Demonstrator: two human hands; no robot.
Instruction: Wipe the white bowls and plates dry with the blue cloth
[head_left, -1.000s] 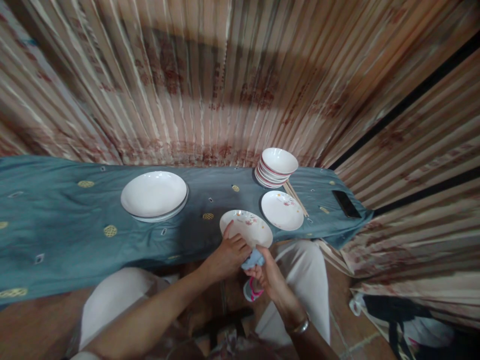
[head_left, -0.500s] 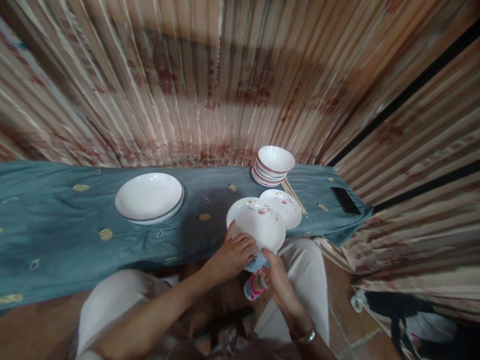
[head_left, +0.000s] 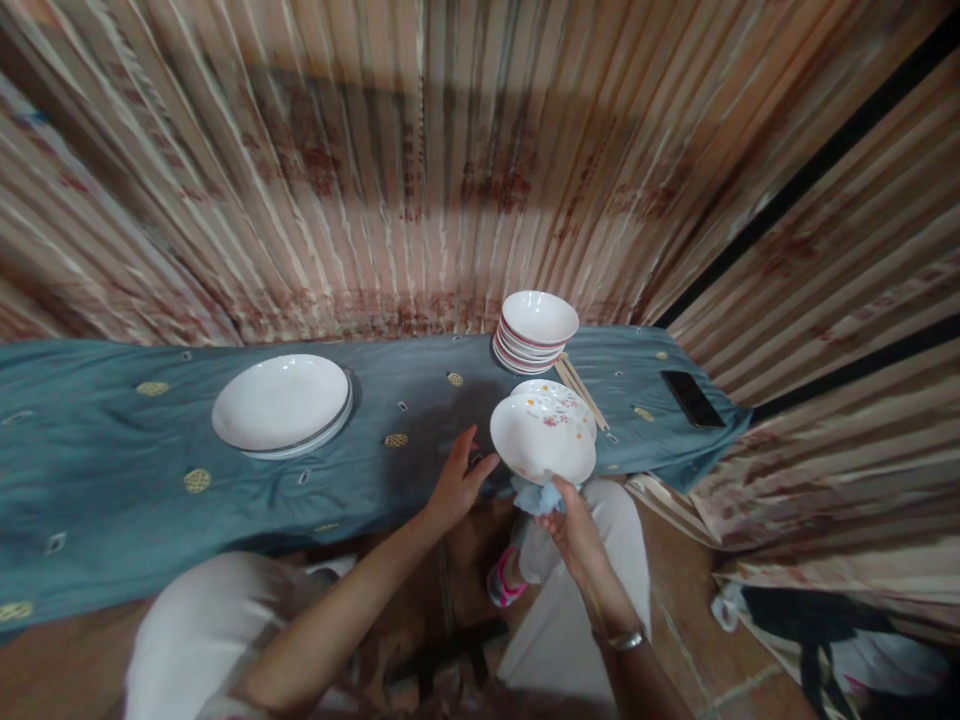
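Note:
My right hand (head_left: 568, 518) grips the near edge of a white plate (head_left: 536, 440) with a floral print, its thumb on the rim. A pale blue cloth (head_left: 538, 497) is bunched under that edge in the same hand. Just left of the plate, my left hand (head_left: 457, 485) is apart from it, thumb and fingers spread, holding nothing. Behind the held plate lies a second floral plate (head_left: 553, 388), mostly covered from view. Farther back stands a stack of white bowls (head_left: 538, 320) with red bands.
Large white plates (head_left: 283, 405) are stacked at the left on the blue-green tablecloth (head_left: 405, 400). Wooden chopsticks (head_left: 583, 392) lie beside the bowls, and a dark phone (head_left: 691, 398) is near the right end. A pleated curtain (head_left: 337, 200) hangs behind the table.
My left hand has let go of the plate and moved left of it. The plate in my right hand has shifted right, over the second plate, and more of the cloth shows.

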